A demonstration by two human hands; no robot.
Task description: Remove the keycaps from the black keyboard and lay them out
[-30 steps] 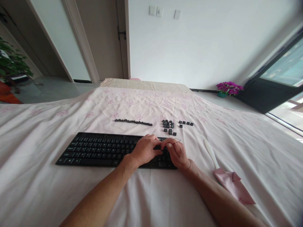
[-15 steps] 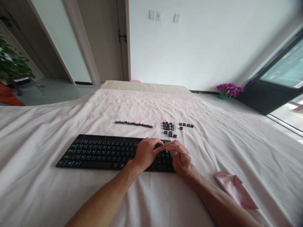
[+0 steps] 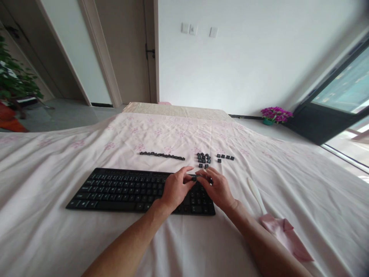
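Fingers [image 3: 188, 186] of left hand [image 3: 174, 189]: pinched one black keycap [image 3: 194, 178] over far right part of black keyboard [image 3: 131, 191]. Right hand [image 3: 218, 188]: closed round slim metal tool [image 3: 205, 170], just beside. Loose keycaps [image 3: 203, 160]: lay beyond, on floral cloth [image 3: 173, 132].

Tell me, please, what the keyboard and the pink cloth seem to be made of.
The keyboard looks like matte black plastic, judging by its dull, even surface. The pink cloth looks like thin, soft fabric, since it creases; its fibre cannot be told.
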